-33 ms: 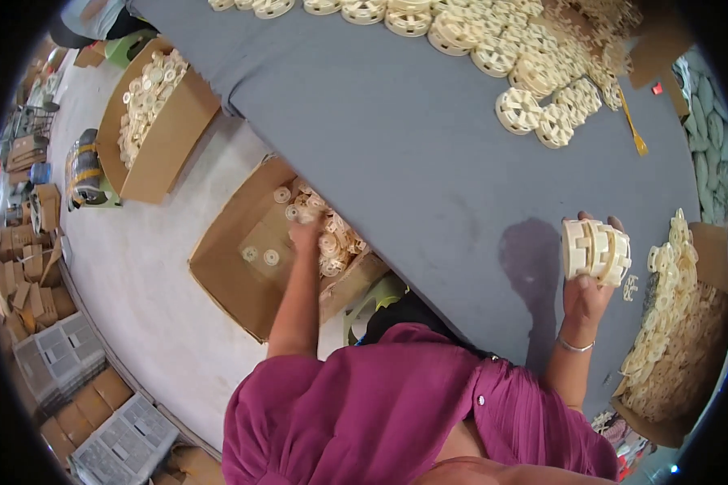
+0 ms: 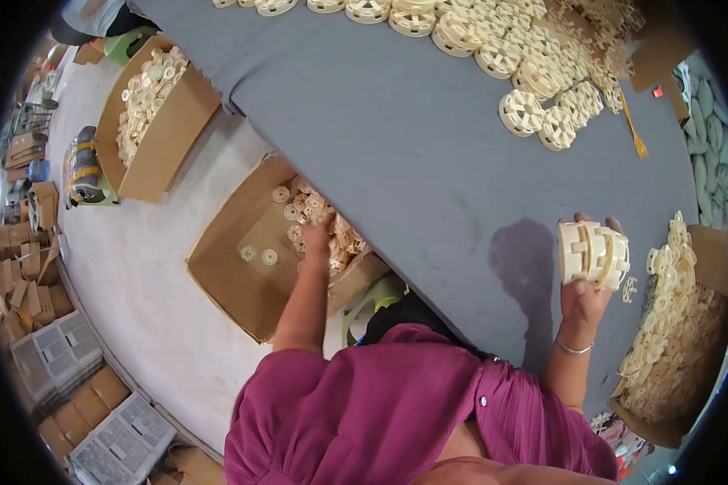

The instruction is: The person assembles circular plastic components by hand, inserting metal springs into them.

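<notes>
My left hand (image 2: pixel 316 236) reaches down into an open cardboard box (image 2: pixel 233 222) beside the table. It is among a heap of small cream plastic discs (image 2: pixel 349 241) at the box's table side. Its fingers are blurred against the pieces, so whether they grip one cannot be told. Above the grey table (image 2: pixel 429 162), my right hand (image 2: pixel 584 303) is wrapped round a cream plastic drum-shaped piece (image 2: pixel 594 255) with slotted sides. The thumb presses on its near side and fingertips show past its far side. A small cream openwork part (image 2: pixel 628 289) lies just right of that hand.
Many cream slotted wheels (image 2: pixel 522 113) cover the table's far side, near a yellow tool (image 2: pixel 635 133). Cream parts (image 2: pixel 659 323) spill from a box at the right. Another carton (image 2: pixel 163 137) of discs stands far left. A person (image 2: pixel 97 20) is at the upper left.
My left hand has shifted slightly right and nearer within the box, towards the heap. My right hand keeps the drum-shaped piece in nearly the same place.
</notes>
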{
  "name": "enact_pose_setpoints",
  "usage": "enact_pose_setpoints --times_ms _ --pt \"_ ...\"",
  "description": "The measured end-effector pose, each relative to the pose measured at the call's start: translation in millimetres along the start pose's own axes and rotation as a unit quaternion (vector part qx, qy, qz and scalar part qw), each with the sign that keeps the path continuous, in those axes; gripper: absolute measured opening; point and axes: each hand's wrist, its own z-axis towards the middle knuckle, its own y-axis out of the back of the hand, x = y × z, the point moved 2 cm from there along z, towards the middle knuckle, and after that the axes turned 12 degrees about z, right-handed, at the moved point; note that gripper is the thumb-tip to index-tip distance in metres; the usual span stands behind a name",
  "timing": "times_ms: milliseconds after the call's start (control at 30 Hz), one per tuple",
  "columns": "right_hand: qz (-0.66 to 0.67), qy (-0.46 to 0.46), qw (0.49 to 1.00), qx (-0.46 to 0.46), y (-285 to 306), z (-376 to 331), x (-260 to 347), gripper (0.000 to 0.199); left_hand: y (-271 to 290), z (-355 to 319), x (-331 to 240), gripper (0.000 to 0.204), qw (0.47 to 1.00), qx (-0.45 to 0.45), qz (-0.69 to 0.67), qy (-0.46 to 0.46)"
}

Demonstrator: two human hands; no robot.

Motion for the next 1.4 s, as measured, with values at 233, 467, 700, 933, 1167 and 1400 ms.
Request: enact_pose_setpoints --times_ms 233,467,700,933,1167,1400 --pt "-0.092 -0.01 0.964 0.249 -84 -3 -20 0.099 31 12 28 0.053 0.925 -0.192 0.327 -0.019" --pt "-0.346 0.155 0.788 0.484 -176 -20 -41 0.068 116 -285 -207 0.062 0.922 0.305 -0.158 -0.179" --pt "-0.23 0.137 0.822 0.503 -212 -11 -64 0.062 143 -253 -157 0.091 0.925 0.28 -0.172 -0.193" --pt "-0.505 0.235 0.83 -0.036 -33 123 -34 0.053 113 -17 44 0.044 0.967 0.228 -0.057 0.096" --pt "-0.387 0.059 0.909 -0.14 -4 190 -66 0.071 66 61 110 0.061 0.967 0.25 0.031 -0.025" --pt "-0.378 -0.03 0.906 -0.187 32 184 -26 0.071 110 -61 -102 0.05 0.896 -0.295 0.185 -0.276"
